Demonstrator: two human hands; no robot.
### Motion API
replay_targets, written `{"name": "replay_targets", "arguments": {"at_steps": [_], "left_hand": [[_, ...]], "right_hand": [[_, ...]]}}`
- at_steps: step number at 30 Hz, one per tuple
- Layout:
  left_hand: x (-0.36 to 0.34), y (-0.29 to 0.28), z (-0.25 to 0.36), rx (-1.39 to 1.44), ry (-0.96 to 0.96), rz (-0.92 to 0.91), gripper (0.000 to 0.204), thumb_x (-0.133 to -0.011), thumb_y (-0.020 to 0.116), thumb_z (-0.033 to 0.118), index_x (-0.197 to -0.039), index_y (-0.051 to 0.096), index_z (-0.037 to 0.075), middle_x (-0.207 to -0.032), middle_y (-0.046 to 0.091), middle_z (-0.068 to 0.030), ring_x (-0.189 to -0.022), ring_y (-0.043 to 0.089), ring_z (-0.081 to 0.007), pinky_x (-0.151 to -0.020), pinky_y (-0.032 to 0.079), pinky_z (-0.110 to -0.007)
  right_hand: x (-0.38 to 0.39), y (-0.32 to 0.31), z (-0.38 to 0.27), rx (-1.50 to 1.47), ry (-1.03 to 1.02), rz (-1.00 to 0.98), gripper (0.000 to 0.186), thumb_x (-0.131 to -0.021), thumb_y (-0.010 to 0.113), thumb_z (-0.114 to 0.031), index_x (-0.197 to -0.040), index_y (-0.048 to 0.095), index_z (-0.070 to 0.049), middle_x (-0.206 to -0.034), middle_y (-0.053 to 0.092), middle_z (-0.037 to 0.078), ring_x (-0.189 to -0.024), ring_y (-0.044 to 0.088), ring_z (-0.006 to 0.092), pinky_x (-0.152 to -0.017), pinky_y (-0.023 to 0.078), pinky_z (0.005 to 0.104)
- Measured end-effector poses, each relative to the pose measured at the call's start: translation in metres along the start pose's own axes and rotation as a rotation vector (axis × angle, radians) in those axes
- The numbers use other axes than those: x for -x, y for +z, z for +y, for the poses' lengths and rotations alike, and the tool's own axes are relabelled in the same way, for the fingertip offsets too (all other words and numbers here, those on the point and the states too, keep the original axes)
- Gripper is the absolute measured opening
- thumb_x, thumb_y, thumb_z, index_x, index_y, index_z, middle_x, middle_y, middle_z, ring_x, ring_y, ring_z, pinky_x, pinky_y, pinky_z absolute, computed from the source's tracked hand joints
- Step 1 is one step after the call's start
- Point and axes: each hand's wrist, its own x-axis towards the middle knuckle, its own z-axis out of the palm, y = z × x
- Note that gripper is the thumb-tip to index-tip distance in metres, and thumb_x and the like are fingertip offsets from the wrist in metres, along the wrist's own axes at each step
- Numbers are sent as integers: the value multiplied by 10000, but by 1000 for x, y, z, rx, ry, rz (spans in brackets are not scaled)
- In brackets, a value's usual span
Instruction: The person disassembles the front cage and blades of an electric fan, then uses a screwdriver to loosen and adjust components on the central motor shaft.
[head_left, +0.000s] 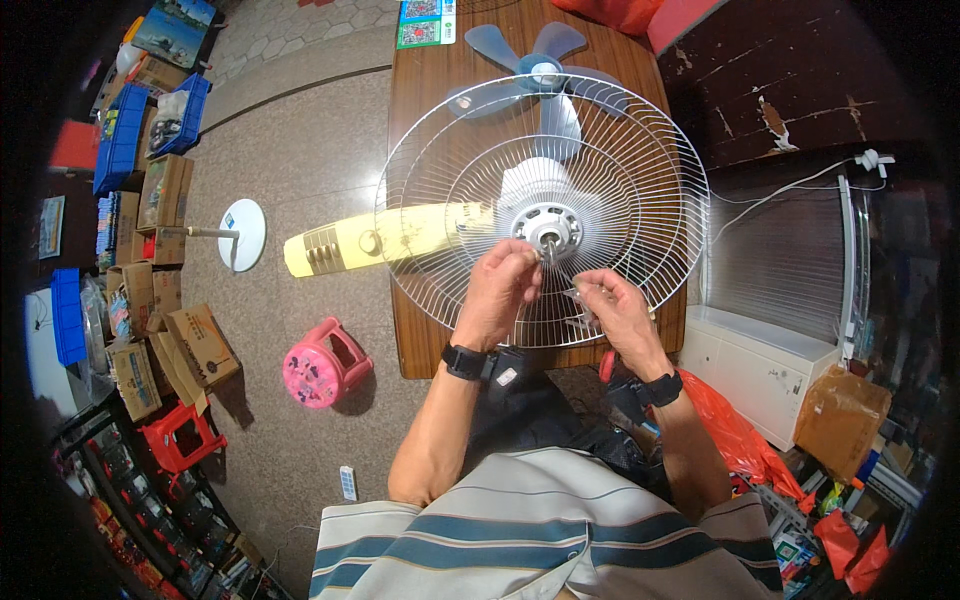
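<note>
A fan with a yellow body (405,232) lies on the wooden table, its white wire grille (650,130) facing up round the motor hub (565,222). My left hand (495,295) is closed in a pinch beside the metal shaft (549,246) at the hub's centre; whatever its fingertips hold is too small to name. Just to the right, over the grille's near part, my right hand (618,308) pinches something small and shiny that I cannot make out. Beyond the hub, the blue fan blade (560,125) rests at the table's far end, partly behind the grille wires.
The wooden table (425,120) ends just before my body. Left on the floor are a pink stool (313,374), a round white stand (242,235), a red stool (180,445) and cardboard boxes (200,342). A white cabinet (750,370) and red plastic bag (735,430) stand right.
</note>
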Motion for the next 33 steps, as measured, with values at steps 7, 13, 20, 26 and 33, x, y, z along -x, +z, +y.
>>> {"name": "replay_targets", "arguments": {"at_steps": [7, 13, 20, 26, 33], "left_hand": [[-1, -18, -13, -99, -54, -24, 80, -1021, 648, 159, -1006, 649, 80, -782, 612, -3, -630, 524, -97, -601, 442, -248], [1, -11, -9, -262, -21, 18, 114, -1044, 613, 135, -969, 645, 54, -750, 590, 17, -631, 514, -80, -594, 435, -256], [2, -13, -4, -267, -11, 36, 132, -1059, 615, 157, -982, 644, 54, -750, 583, 15, -628, 498, -79, -592, 417, -254], [-1, -14, 4, -300, -43, 13, 123, -1065, 635, 162, -1002, 658, 59, -764, 600, 22, -639, 510, -71, -594, 422, -248], [-7, -20, 3, -318, -63, -64, 138, -1065, 645, 178, -1054, 686, 47, -803, 639, 37, -664, 537, -43, -597, 442, -223]], "right_hand": [[-14, 20, -9, 12, -89, -24, 344, -1098, 646, -248, -1306, 680, 24, -1101, 718, 51, -955, 650, 92, -836, 542, 266], [-30, 29, -5, -102, -30, -82, 330, -1102, 623, -227, -1289, 677, 40, -1018, 703, 14, -865, 615, 73, -771, 514, 249], [-28, 23, -15, -159, -14, -70, 309, -1117, 604, -281, -1211, 689, 1, -946, 656, -14, -810, 564, 49, -726, 481, 228], [-25, 22, -32, -275, 46, -66, 324, -1112, 615, -308, -1197, 692, -5, -920, 633, -31, -727, 509, 19, -634, 441, 209], [-14, 38, -56, 215, -127, 65, 243, -1081, 655, -217, -1186, 697, -1, -885, 750, 79, -766, 697, 150, -688, 559, 322]]}}
